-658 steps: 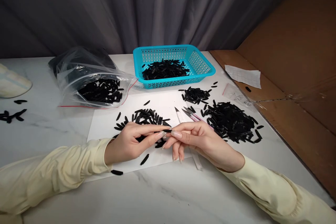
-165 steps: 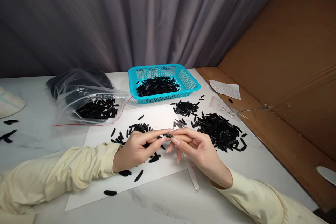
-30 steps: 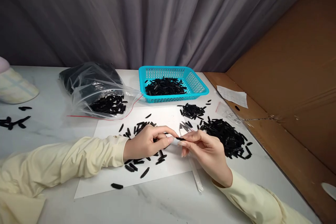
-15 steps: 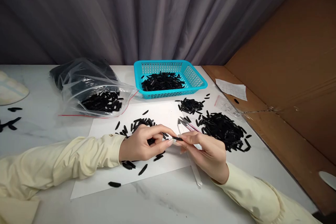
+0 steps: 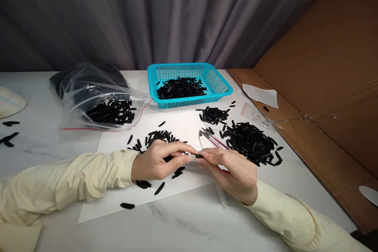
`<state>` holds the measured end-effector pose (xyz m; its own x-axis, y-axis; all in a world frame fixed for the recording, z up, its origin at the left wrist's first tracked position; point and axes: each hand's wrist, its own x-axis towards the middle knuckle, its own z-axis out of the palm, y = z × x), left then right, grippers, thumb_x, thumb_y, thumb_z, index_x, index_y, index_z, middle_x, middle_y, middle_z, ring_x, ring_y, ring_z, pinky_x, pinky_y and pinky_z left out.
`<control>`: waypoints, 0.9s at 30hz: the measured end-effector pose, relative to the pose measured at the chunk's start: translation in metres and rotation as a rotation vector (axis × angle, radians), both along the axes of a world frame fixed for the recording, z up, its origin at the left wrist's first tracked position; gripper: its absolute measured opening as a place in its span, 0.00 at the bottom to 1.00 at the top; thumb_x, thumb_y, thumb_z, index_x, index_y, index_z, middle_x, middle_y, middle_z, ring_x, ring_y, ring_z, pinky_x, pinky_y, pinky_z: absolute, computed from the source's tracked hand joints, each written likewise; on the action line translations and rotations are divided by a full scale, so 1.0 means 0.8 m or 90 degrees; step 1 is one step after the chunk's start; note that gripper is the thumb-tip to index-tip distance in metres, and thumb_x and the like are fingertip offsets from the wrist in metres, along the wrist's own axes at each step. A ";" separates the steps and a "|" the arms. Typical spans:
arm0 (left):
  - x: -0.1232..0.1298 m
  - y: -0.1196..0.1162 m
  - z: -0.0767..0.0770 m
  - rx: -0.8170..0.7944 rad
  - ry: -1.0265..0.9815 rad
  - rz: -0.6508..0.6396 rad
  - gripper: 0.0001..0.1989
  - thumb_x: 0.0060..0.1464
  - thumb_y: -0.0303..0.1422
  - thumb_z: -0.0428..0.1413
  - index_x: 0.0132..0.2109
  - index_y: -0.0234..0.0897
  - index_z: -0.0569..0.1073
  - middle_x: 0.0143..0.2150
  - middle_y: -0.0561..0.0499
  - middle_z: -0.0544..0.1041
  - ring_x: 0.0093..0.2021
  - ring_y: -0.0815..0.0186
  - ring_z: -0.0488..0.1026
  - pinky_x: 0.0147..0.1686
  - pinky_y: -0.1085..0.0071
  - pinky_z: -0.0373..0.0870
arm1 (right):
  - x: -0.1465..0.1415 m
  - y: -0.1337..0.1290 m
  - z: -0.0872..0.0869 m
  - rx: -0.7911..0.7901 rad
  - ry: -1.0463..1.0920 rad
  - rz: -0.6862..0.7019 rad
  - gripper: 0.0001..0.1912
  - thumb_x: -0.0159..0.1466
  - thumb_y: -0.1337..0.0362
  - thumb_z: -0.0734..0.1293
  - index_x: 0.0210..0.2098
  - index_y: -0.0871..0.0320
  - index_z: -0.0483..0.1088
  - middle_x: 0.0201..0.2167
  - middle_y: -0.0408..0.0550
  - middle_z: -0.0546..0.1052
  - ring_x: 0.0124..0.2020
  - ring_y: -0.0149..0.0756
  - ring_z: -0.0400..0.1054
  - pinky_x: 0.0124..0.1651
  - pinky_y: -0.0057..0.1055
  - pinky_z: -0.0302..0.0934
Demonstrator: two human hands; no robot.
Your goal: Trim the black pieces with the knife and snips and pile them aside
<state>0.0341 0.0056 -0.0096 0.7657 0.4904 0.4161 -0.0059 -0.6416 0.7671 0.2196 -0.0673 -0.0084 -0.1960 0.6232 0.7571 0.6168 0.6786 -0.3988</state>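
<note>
My left hand [image 5: 161, 159] and my right hand [image 5: 232, 167] meet fingertip to fingertip above a white sheet [image 5: 103, 197]. Between them they pinch one small black piece [image 5: 199, 156], thumb and index finger of each hand closed on it. Loose black pieces [image 5: 161, 137] lie on the sheet behind and around my left hand. Beyond my right hand are tweezers [image 5: 214, 138] with pink handles, lying by a white strip [image 5: 220, 193] that passes partly under that hand. To the right is a large heap of black pieces [image 5: 251, 143], with a smaller pile [image 5: 214, 115] behind it.
A blue perforated basket [image 5: 190, 104] holding black pieces stands at the back. An open clear bag [image 5: 97, 90] of black pieces lies at its left. At the right are a paper slip [image 5: 260, 94], a small clear bag [image 5: 254, 114] and a cardboard wall [image 5: 333, 67].
The fingertips of both hands have drawn closer around the black piece, and less of it shows. The whole view has shifted slightly.
</note>
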 end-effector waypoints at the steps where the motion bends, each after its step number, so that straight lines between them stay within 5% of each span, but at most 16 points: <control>1: 0.000 0.000 -0.001 -0.001 0.003 0.004 0.11 0.59 0.29 0.49 0.45 0.29 0.73 0.14 0.60 0.58 0.16 0.74 0.53 0.19 0.78 0.58 | 0.000 0.000 0.000 -0.005 0.005 0.002 0.11 0.59 0.79 0.63 0.35 0.55 0.66 0.24 0.45 0.76 0.24 0.34 0.73 0.22 0.26 0.65; 15: 0.000 -0.001 -0.003 0.035 -0.014 0.031 0.10 0.59 0.27 0.50 0.45 0.29 0.73 0.15 0.58 0.63 0.16 0.73 0.55 0.19 0.78 0.59 | 0.002 0.000 0.001 -0.021 0.046 0.044 0.15 0.58 0.83 0.62 0.37 0.59 0.68 0.23 0.47 0.76 0.27 0.36 0.75 0.24 0.27 0.68; 27: 0.003 -0.003 -0.003 0.060 -0.016 0.069 0.10 0.58 0.26 0.51 0.46 0.29 0.72 0.15 0.60 0.63 0.17 0.74 0.56 0.20 0.79 0.59 | -0.001 0.004 -0.001 -0.011 0.050 -0.022 0.12 0.57 0.80 0.67 0.36 0.59 0.69 0.24 0.44 0.77 0.24 0.32 0.73 0.29 0.25 0.70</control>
<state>0.0361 0.0035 -0.0118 0.6991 0.5275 0.4827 0.0482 -0.7083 0.7042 0.2189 -0.0639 -0.0096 -0.1143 0.6420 0.7581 0.6058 0.6499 -0.4590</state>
